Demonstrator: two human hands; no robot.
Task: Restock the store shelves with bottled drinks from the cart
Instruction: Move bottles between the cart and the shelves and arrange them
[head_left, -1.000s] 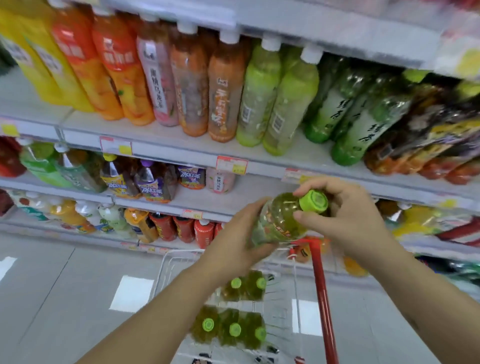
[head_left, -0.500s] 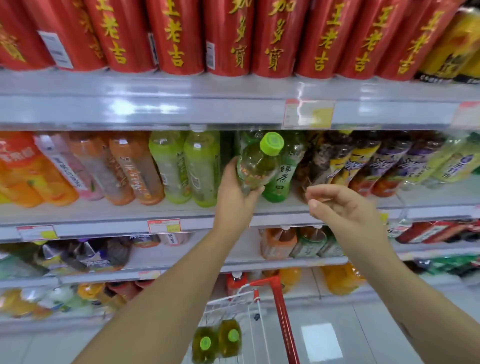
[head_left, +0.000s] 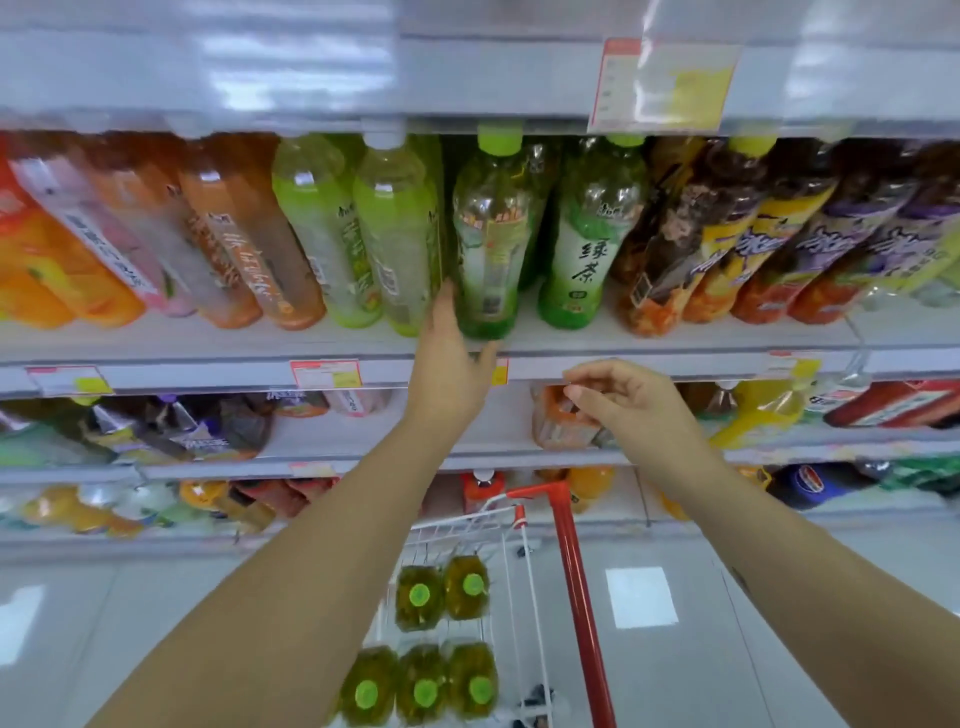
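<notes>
The green-capped bottle is standing upright at the front of the middle shelf, between pale-green drinks and a green tea bottle. The left hand is touching its base, fingers fairly straight and thumb spread. The right hand is hovering loosely curled, holding nothing. The placing step seems to be ending, and the next move calls for reaching down into the cart.

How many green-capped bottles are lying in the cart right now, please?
5 bottles in the cart: two side by side in the far row, three in the near row. Others may be hidden underneath.
</notes>
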